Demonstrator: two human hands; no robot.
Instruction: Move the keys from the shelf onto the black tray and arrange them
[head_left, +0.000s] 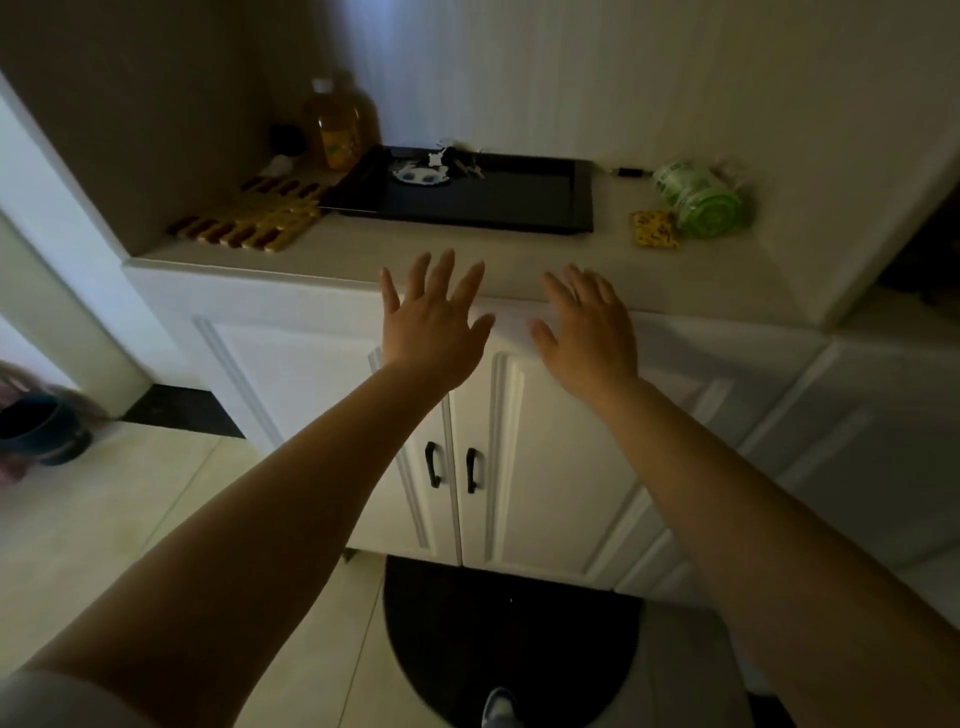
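Observation:
A black tray (519, 208) lies on the beige shelf (467, 254) against the back wall. In the tray's far left corner rests a bunch of keys (465, 165) with a white and blue charm (418, 174). To the right of the tray, a small black key fob (629, 170) sits on the shelf. My left hand (434, 322) and my right hand (589, 325) hover side by side at the shelf's front edge, fingers spread, holding nothing.
A yellow bottle (337, 127) stands at the back left. A red and gold slatted mat (249, 218) lies left of the tray. A green roll of bags (701, 200) and a yellow packet (654, 228) lie at the right. White cabinet doors (452, 467) are below.

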